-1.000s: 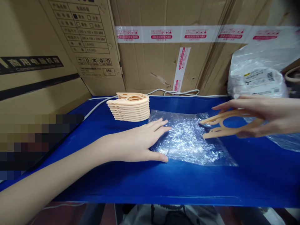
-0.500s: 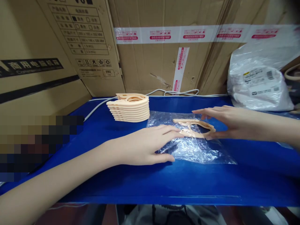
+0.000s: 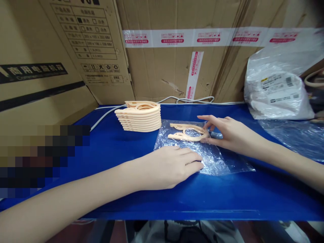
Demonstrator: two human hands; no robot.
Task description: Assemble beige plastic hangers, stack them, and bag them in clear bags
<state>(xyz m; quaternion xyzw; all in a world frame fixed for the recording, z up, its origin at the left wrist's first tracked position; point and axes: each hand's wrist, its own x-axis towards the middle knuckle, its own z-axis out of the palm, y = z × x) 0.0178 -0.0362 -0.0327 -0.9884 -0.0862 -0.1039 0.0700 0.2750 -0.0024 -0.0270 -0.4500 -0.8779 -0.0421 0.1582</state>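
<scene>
A peach plastic folding hanger [image 3: 187, 137], with two prongs and a looped end, lies over the far half of a clear plastic bag [image 3: 215, 165]. Whether it is inside or on top of the bag I cannot tell. My right hand [image 3: 227, 133] has its thumb and fingertips closed about the looped end, index finger stretched out above. My left hand [image 3: 174, 167] rests on the near side of the bag, thumb and fingers pinched together at the film. A neat stack of matching hangers [image 3: 141, 118] stands to the left, beyond my left hand.
Blue sheeting covers the table [image 3: 121, 202]. Behind stand cardboard boxes [image 3: 157, 71], with a white cable [image 3: 187, 99] along their foot. At right are a white labelled package [image 3: 278, 91] and more clear film [image 3: 291, 138].
My right hand and the hanger have moved left across the bag. My left hand has come nearer, and its thumb has closed toward the fingers. The stack is unmoved.
</scene>
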